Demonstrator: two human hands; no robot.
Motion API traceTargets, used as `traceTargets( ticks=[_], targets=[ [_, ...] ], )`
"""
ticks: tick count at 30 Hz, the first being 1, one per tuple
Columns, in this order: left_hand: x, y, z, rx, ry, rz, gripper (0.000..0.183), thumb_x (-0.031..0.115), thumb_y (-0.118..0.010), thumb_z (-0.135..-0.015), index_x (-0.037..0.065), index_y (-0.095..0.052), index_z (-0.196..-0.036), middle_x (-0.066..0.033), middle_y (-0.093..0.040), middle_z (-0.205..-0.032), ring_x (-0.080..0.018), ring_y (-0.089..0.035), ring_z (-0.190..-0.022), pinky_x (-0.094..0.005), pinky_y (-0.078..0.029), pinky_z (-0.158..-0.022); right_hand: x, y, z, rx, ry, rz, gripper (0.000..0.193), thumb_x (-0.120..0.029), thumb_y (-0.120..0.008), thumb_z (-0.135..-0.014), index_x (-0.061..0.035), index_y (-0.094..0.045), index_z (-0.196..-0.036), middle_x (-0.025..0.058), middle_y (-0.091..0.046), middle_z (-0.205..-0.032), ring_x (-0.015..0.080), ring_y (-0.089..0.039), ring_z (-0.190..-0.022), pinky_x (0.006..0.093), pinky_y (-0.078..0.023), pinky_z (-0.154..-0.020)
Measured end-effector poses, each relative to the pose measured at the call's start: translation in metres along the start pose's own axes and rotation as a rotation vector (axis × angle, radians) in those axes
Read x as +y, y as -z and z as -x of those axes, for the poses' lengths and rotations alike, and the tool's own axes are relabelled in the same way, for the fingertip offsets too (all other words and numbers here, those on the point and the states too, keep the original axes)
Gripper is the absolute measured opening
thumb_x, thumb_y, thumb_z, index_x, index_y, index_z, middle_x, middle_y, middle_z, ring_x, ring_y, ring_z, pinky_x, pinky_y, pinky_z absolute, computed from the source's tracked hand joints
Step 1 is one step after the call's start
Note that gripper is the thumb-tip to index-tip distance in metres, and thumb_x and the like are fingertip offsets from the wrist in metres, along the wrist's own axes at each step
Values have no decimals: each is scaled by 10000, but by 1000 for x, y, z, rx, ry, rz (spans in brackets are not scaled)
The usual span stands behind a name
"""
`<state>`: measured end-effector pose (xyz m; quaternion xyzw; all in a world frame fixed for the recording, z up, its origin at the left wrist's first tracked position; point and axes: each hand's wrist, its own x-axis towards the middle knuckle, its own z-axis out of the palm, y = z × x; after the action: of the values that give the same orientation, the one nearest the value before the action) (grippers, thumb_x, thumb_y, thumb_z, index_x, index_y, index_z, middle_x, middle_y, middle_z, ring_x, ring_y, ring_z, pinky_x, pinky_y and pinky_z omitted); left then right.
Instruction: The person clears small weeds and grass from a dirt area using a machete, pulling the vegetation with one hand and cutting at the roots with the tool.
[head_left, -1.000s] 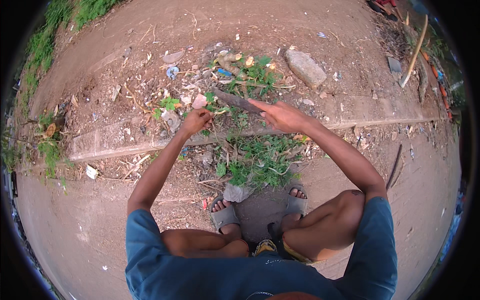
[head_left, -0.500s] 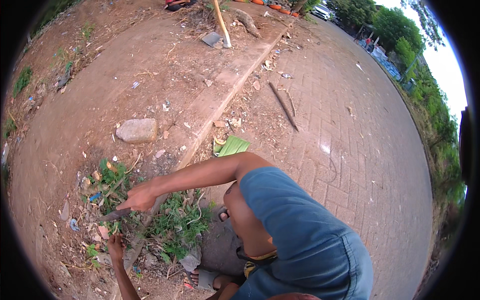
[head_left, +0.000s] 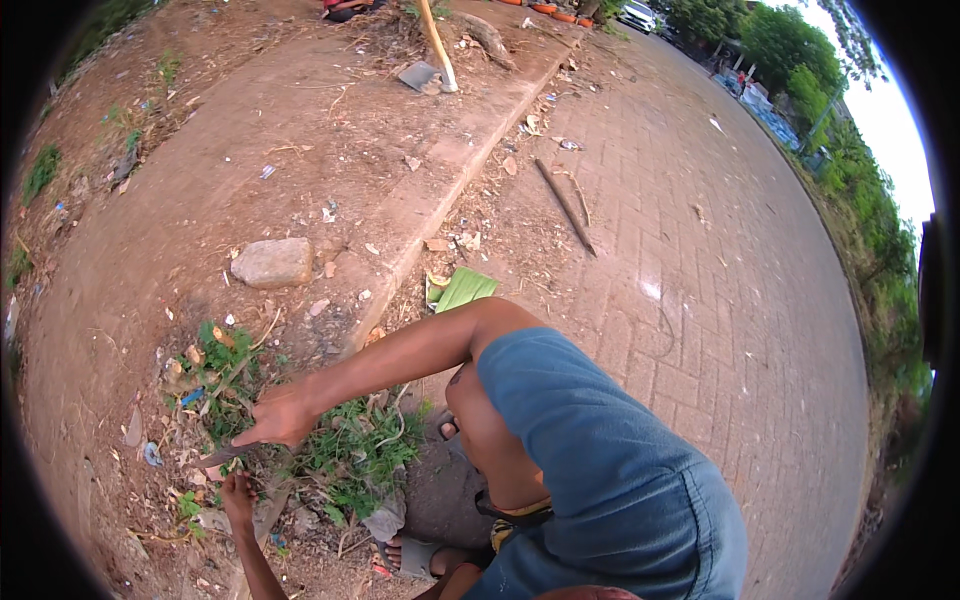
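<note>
The right hand (head_left: 285, 415) grasps a dark blade (head_left: 218, 457) just above the left hand (head_left: 238, 497), whose hold cannot be told. Weeds (head_left: 365, 450) lie beside. The view has swung toward paving (head_left: 640, 300); the working spot seems unchanged.

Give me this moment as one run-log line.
right hand: holds dark blade-like tool | left hand: close to its blade, grip unclear | nearby: green weeds, pale stone

One left hand (head_left: 238, 498) and one right hand (head_left: 286, 412) are showing, two in all, while one dark blade (head_left: 220, 457), one large stone (head_left: 273, 263), one long-handled tool (head_left: 437, 50), one dark rod (head_left: 565, 207), two grey sandals (head_left: 418, 559) and one white car (head_left: 638, 16) are appearing
</note>
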<state>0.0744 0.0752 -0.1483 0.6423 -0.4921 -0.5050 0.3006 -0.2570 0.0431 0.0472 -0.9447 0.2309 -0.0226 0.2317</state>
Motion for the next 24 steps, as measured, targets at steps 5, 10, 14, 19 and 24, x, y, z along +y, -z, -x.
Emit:
traceTargets(
  ticks=[5, 10, 14, 19, 24],
  targets=[
    [3, -1, 11, -23, 35, 32, 270, 284, -470, -1015, 88, -590, -872, 35, -493, -665, -63, -478, -540, -220, -405, -477, -16, -22, -23, -47, 47, 55, 703, -96, -595, -777, -125, -362, -1440, 214, -616, -706, 422, -628, -686, 524, -489, -598],
    [3, 4, 14, -32, 57, 99, 245, 277, -475, -1012, 113, -558, -850, 43, -493, -669, -60, -483, -554, -219, -403, -480, -24, -44, -38, -20, 54, 157, 619, -110, -609, -777, -56, -407, -1359, 194, -640, -731, 407, -651, -720, 513, -513, -622],
    [-2, 9, 12, -49, 21, 109, 257, 285, -470, -1015, 112, -542, -839, 42, -484, -664, -61, -481, -554, -220, -395, -470, -30, -54, -51, -14, 33, 172, 502, -116, -581, -813, -23, -459, -1291, 186, -666, -788, 390, -669, -758, 502, -526, -647],
    [-13, 12, 5, -44, -2, 150, 298, 312, -447, -1030, 115, -527, -822, 40, -473, -656, -62, -467, -531, -215, -379, -458, -40, -70, -62, 64, 18, 206, 417, -178, -515, -879, -3, -496, -1257, 173, -672, -779, 363, -679, -741, 489, -526, -613],
    [-18, 20, 2, -72, -52, 135, 318, 318, -437, -1036, 111, -521, -810, 37, -466, -654, -59, -455, -519, -212, -357, -446, -43, -87, -76, 121, -13, 202, 365, -219, -469, -909, 28, -578, -1155, 157, -675, -752, 338, -675, -684, 473, -526, -575]
  ],
)
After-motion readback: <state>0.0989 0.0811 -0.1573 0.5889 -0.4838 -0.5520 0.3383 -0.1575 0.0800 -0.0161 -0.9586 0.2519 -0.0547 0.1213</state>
